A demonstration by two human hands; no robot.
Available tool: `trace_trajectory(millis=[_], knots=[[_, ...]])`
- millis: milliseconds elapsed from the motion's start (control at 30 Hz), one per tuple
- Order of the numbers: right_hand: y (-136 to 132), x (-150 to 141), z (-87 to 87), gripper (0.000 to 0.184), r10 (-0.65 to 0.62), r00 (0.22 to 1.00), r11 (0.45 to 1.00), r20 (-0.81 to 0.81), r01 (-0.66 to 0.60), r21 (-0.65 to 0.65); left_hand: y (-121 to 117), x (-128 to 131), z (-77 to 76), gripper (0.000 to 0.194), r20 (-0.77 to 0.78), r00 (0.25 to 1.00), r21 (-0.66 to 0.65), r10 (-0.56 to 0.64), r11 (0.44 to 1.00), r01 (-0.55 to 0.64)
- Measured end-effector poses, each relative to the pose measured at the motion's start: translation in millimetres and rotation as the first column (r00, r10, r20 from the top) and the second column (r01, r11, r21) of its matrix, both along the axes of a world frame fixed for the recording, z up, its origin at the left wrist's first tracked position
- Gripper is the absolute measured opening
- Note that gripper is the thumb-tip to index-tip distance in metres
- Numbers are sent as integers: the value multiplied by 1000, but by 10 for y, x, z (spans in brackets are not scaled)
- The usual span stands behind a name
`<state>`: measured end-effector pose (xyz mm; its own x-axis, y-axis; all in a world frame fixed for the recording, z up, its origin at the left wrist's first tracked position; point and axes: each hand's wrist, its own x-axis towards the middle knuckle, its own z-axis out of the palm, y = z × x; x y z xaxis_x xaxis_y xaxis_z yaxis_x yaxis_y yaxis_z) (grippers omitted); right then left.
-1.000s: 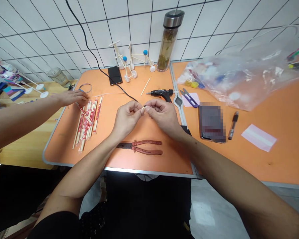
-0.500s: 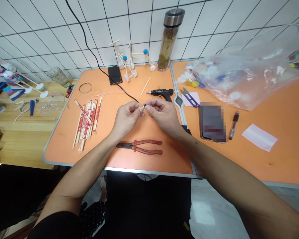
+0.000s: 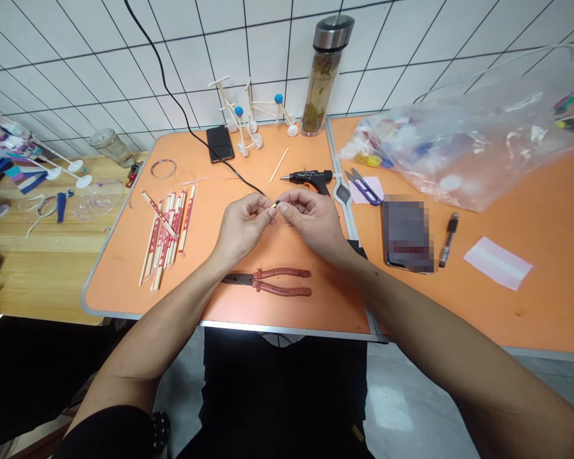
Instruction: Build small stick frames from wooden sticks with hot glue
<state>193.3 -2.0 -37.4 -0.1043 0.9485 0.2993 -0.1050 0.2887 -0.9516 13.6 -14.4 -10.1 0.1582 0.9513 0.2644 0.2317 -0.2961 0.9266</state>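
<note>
Fingertip to fingertip above the orange table, my left hand (image 3: 243, 228) and my right hand (image 3: 313, 223) both pinch one small pale piece with a dark end (image 3: 275, 204). It is too small and covered to tell its kind. Red-handled pliers (image 3: 282, 274) lie below my hands, jaws to the left near my left forearm. Just beyond my right hand rests a black glue gun (image 3: 310, 178), its nozzle pointing left. A short wooden stick (image 3: 279, 165) lies behind my hands. Several chopsticks in red-printed wrappers (image 3: 167, 233) are to the left of my left hand.
Two stick figures with blue balls (image 3: 239, 111) stand by the tiled wall, beside a tea bottle (image 3: 321, 83) and a black phone (image 3: 220, 143). To the right are purple snips (image 3: 363, 188), a blurred-out phone (image 3: 406, 236), a pen (image 3: 448, 240) and a plastic bag (image 3: 478, 146).
Both hands keep their pinch in almost the same place. At the lower left, a person's foot and dotted clothing have shifted under the table.
</note>
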Motion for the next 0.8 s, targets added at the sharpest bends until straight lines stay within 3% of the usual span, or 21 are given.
trace_trajectory(millis=[800], knots=[[8, 17, -3, 28, -24, 998, 1000, 54, 24, -7, -50, 0, 26, 20, -114, 993, 65, 32, 998, -25]])
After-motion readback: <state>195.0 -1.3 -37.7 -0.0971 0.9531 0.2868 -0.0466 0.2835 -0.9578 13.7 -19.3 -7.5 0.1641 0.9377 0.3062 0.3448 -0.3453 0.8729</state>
